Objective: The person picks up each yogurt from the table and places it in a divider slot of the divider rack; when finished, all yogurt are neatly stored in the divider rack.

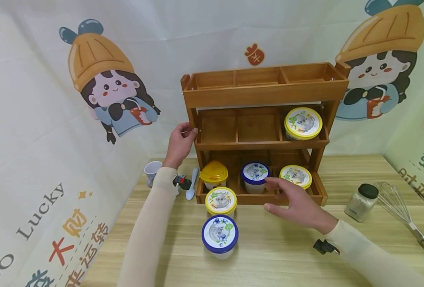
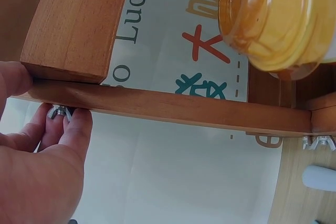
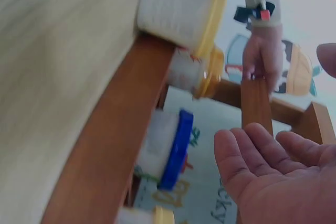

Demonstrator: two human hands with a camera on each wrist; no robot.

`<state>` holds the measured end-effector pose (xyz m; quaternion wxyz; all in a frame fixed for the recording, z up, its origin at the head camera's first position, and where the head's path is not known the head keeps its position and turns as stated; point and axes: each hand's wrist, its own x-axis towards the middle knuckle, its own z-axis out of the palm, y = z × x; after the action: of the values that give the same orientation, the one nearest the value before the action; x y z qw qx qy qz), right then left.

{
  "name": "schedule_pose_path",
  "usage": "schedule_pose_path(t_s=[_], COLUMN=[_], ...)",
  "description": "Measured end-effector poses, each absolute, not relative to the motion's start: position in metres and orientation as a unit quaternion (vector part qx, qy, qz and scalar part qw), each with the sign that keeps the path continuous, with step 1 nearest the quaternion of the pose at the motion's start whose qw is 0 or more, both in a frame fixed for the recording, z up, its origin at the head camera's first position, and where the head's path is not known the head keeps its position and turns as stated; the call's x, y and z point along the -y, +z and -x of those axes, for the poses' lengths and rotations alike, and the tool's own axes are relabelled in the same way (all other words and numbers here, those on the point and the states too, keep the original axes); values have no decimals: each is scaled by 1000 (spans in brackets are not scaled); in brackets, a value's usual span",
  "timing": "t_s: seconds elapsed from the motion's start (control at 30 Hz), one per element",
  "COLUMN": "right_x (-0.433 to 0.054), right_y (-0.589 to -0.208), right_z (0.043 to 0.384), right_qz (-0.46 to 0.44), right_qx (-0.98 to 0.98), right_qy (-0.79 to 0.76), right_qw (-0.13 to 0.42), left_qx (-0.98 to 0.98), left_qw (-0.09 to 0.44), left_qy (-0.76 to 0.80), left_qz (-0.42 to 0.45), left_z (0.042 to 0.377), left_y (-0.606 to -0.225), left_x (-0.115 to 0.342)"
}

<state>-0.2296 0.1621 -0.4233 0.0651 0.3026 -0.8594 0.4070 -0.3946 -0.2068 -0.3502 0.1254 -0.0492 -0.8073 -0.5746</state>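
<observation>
A three-tier wooden rack stands at the back of the table. My left hand pinches its left side at the middle tier, with fingertips around a metal wing nut and the thumb on the wood. The right hand hovers before the bottom tier, fingers loosely spread and holding nothing. Close behind its fingertips sits a blue-lidded tub, with a yellow-domed tub to the left and a yellow-lidded tub to the right. Another yellow-lidded tub occupies the middle tier's right compartment.
In front of the rack, a yellow-lidded tub and a blue-lidded tub stand on the table. At the right lie a black-capped jar and a whisk. A white cup and a pale spoon are at the left.
</observation>
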Motion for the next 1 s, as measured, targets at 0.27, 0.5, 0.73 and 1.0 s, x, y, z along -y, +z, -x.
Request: schedule_pose_path(t_s=[0.27,0.5,0.73,1.0], right_x=[-134,-112,-97,-84], right_y=[-436,-448,-454,-457], right_z=[222,218,211,208], right_qz=[-320,-364,-377,-392], right_qx=[844,814,804,804], right_qy=[431,450,447,429], right_qw=[-8,-50,-103,-126], left_qx=[808,809,805,805], left_qw=[125,127,131,132], left_qy=[-574,-572,-576,-576], left_qz=[46,48,53,51], left_z=[393,392,393,394], left_y=[-351,-350,-350,-350], left_x=[207,206,206,205])
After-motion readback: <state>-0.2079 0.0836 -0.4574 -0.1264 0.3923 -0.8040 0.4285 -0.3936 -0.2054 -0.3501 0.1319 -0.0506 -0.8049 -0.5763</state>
